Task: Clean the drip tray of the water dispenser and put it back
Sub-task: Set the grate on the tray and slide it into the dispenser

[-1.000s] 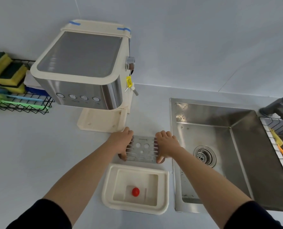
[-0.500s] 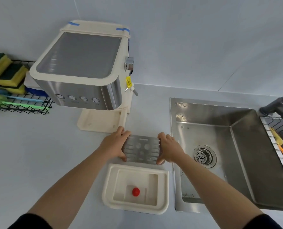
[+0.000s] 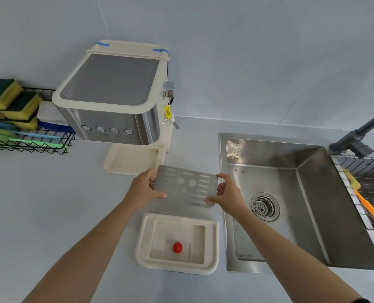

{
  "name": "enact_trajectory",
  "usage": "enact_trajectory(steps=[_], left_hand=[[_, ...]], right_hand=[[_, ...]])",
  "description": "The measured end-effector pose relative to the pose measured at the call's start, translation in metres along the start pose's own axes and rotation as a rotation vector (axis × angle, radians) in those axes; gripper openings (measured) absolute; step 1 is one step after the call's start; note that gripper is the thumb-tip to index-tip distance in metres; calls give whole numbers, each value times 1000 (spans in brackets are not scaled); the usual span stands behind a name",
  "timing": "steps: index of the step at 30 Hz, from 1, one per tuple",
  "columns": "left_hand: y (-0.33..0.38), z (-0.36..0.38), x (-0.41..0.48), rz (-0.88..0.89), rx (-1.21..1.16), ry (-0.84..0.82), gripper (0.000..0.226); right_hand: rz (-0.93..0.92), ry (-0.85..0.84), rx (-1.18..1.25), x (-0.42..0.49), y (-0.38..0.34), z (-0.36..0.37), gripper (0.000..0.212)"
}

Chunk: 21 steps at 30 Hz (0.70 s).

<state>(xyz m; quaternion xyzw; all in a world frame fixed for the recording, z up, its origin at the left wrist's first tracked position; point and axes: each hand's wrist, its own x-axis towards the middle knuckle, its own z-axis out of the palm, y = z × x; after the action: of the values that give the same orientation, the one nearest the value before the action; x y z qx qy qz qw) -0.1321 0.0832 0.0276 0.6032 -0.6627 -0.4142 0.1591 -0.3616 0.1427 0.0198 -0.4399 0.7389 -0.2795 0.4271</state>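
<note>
Grate (image 3: 185,185): brushed metal, matt, perforated. Drip tray (image 3: 212,243) below it: cream plastic, smooth. Dispenser (image 3: 114,110): glossy steel front, cream plastic trim. Sink (image 3: 308,193) right of tray: stainless, spotted. Desk (image 3: 50,204): matt, smooth.

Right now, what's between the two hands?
The metal grate, held by the left hand and right hand at its ends, seen from the head camera.

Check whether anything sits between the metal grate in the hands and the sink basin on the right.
Nothing visible does. The metal grate is held by the left hand and right hand, with only bare counter before the sink rim.
</note>
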Motion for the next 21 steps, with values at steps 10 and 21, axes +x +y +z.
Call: enact_trajectory(steps=[10,21], left_hand=[[-11,-1,-86,15,60,-64,66],[-30,23,-128,-116,248,-204,87]], right_hand=[[81,-55,170,-80,24,6,72],[-8,-85,-145,-114,29,21,43]])
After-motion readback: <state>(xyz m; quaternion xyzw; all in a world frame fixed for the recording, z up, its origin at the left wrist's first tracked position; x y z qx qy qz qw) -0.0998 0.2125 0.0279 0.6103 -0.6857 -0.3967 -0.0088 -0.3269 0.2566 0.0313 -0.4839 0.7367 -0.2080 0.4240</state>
